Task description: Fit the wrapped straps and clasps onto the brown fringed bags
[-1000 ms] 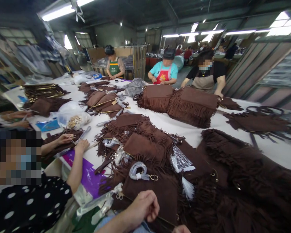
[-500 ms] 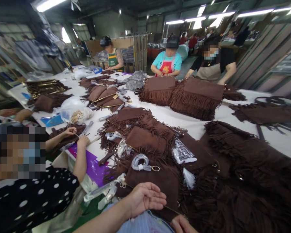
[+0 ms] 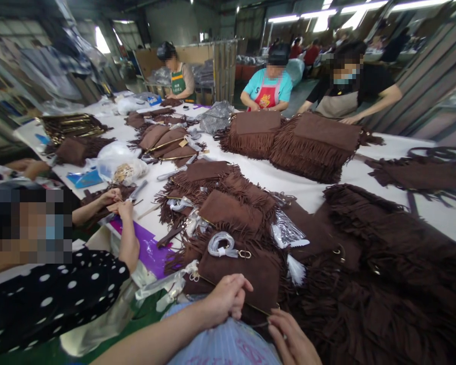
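Observation:
At the table's near edge, a brown fringed bag [image 3: 243, 276] lies flat with a gold zipper along its near side. My left hand [image 3: 230, 299] is over its lower left part, fingers curled together; whatever they hold is hidden. By the zipper's right end is my right hand [image 3: 291, 334], its fingers bent and close together, with a thin dark strand near the fingertips; its grip is too small to tell. A wrapped coiled strap [image 3: 221, 245] with a gold clasp [image 3: 244, 254] rests on the bag.
Brown fringed bags [image 3: 395, 284] are heaped on the right, more [image 3: 231, 210] beyond. At left a co-worker in a dotted top [image 3: 57, 294] works near a purple sheet [image 3: 148, 248]. Three other people stand across the white table [image 3: 387, 203]. Striped fabric [image 3: 220, 344] is below my hands.
My left hand has curled its fingers from an open, palm-up pose. My right hand has come further into view, up beside the bag's zipper end. The view has shifted slightly.

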Action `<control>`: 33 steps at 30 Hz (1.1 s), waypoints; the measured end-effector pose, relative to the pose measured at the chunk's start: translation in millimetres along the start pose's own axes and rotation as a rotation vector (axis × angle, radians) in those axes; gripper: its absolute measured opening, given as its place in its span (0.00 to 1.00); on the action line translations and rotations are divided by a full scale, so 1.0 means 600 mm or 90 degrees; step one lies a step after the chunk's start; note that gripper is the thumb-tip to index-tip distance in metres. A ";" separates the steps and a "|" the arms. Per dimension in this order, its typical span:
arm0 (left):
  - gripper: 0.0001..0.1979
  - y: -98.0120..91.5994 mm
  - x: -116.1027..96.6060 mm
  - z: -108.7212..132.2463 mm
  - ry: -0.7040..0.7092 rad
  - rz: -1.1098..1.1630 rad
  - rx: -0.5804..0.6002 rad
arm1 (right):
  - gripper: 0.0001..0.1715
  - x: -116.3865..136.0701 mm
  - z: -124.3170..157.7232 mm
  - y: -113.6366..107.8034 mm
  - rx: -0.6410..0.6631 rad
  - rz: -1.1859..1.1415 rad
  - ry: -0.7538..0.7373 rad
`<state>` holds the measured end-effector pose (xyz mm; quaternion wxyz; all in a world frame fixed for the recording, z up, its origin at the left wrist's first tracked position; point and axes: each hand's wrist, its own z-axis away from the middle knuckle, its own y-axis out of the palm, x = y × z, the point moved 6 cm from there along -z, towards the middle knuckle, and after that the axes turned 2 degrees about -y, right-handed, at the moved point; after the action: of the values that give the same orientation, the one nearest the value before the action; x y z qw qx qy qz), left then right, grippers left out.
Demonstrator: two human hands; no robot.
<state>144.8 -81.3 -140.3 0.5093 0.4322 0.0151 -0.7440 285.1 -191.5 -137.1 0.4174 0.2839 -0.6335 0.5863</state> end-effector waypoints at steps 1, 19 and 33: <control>0.22 -0.003 0.004 -0.005 -0.027 0.035 -0.013 | 0.14 0.018 -0.010 -0.012 -0.042 0.010 -0.031; 0.12 -0.004 -0.024 -0.070 0.113 -0.117 -0.146 | 0.11 0.106 -0.102 0.030 -0.101 -0.182 -0.108; 0.04 -0.066 -0.116 -0.092 0.503 -0.983 -0.244 | 0.19 0.026 -0.128 0.049 -0.097 -0.263 0.150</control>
<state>156.2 15.1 -145.6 -0.1131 0.4341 0.6017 -0.6609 267.4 -109.5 -141.3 0.6197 0.3051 -0.5512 0.4680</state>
